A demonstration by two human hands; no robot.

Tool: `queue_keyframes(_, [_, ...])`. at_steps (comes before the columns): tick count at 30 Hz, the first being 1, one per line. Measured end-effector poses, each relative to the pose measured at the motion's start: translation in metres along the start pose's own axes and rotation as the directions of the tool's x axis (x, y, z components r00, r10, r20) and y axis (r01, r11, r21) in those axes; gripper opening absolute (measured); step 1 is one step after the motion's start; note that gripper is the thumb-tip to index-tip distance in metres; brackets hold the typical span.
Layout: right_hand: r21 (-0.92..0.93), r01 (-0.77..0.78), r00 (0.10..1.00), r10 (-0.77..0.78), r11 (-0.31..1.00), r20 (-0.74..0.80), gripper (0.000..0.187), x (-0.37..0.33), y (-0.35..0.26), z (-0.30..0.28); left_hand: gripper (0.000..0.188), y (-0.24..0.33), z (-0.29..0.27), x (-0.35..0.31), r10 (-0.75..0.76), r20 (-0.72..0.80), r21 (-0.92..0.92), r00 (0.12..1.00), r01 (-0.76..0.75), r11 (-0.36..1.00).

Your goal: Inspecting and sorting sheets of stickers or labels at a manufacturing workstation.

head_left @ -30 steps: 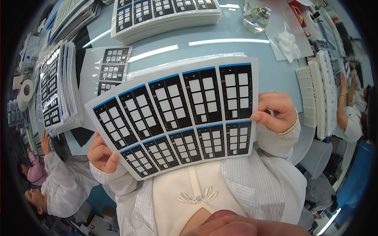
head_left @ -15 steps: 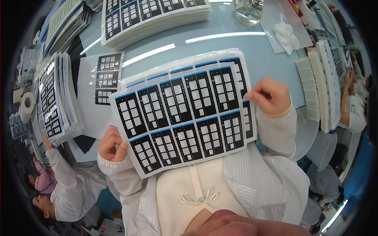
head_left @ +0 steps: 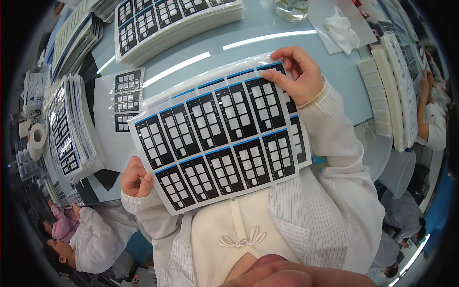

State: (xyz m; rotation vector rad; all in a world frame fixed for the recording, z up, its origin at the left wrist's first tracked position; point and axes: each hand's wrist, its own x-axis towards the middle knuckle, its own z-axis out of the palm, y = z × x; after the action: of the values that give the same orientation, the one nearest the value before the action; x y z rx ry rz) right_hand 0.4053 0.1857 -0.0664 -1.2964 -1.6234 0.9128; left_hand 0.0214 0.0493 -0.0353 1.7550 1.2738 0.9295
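A white sheet printed with black panels (head_left: 215, 143) lies tilted in front of my chest, over more such sheets (head_left: 300, 138) that show along its top and right. Each panel has white rectangles and a blue top strip. My left hand (head_left: 137, 177) pinches the front sheet at its lower left edge, fingers curled. At the upper right corner, my right hand (head_left: 301, 76) has its thumb on the front sheet's top edge and its fingers around the sheets behind. How many sheets it grips cannot be made out.
A thick stack of similar sheets (head_left: 191, 28) stands at the far side of the table (head_left: 258, 40). Another stack (head_left: 71, 124) sits at the left, beside a narrow strip of panels (head_left: 127, 100). A glass jar (head_left: 291, 9) and crumpled tissue (head_left: 342, 33) lie far right. Co-workers sit on both sides.
My right hand has moved up and left from the sheet's right edge to its upper right corner, taking hold there. My left hand keeps its pinch. The view has shifted slightly.
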Motion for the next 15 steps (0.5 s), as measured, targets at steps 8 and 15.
queue_keyframes(8, [0.028, -0.059, 0.998, 0.059, 0.998, 0.006, 0.016, -0.0004, 0.0029, 0.0012, 0.014, 0.0012, 0.0057, 0.0049, -0.012, 0.01, 0.012, 1.0, 0.012, 1.0])
queue_keyframes(15, [0.244, -0.157, 0.983, 0.175, 0.957, -0.052, 0.024, 0.0011, 0.0027, 0.0007, 0.016, -0.0011, 0.0049, 0.0033, -0.041, -0.019, -0.04, 0.999, 0.041, 0.998])
